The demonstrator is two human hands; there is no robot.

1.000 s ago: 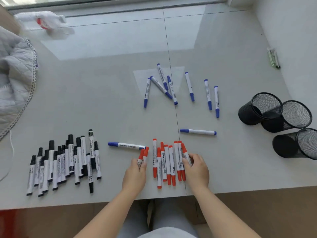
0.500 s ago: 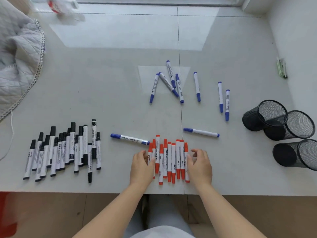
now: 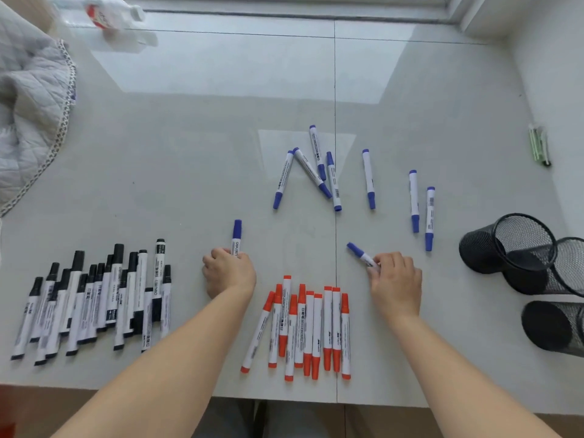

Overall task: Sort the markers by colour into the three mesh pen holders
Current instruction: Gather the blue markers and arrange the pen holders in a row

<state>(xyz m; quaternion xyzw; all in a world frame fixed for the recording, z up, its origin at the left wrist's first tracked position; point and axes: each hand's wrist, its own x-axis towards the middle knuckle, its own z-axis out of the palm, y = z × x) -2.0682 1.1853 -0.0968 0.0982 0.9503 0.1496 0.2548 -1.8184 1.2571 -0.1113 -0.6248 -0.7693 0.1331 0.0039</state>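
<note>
Left hand [image 3: 229,273] is curled around the lower barrel of a blue marker [image 3: 236,237]; the blue cap points away from me. Right hand [image 3: 395,279] pinches a second blue marker [image 3: 360,254] at its tail end, cap angled up and to the left. The two hands sit well apart, one on each side of the red group.

Red markers [image 3: 303,327] lie side by side on the worktop [image 3: 189,153] between my forearms, close to the near edge, roughly parallel, the leftmost one tilted. Neither hand touches them.

Black markers [image 3: 94,301] are bunched in a rough row at the left, caps mostly pointing away, some overlapping.

Loose blue markers [image 3: 316,172] are scattered further out in the middle: four in a crossing cluster, one alone [image 3: 368,178] just to their right, then a pair [image 3: 422,207] nearer the holders.

Three black mesh pen holders [image 3: 512,245] lie on their sides at the right edge, touching one another, open mouths facing right. From here I see no markers in them.

Other items: a quilted grey cloth [image 3: 31,105] at far left, a clear plastic bag with a red print [image 3: 107,17] at the top left, a small green item [image 3: 538,145] by the right wall, too small to identify.
</note>
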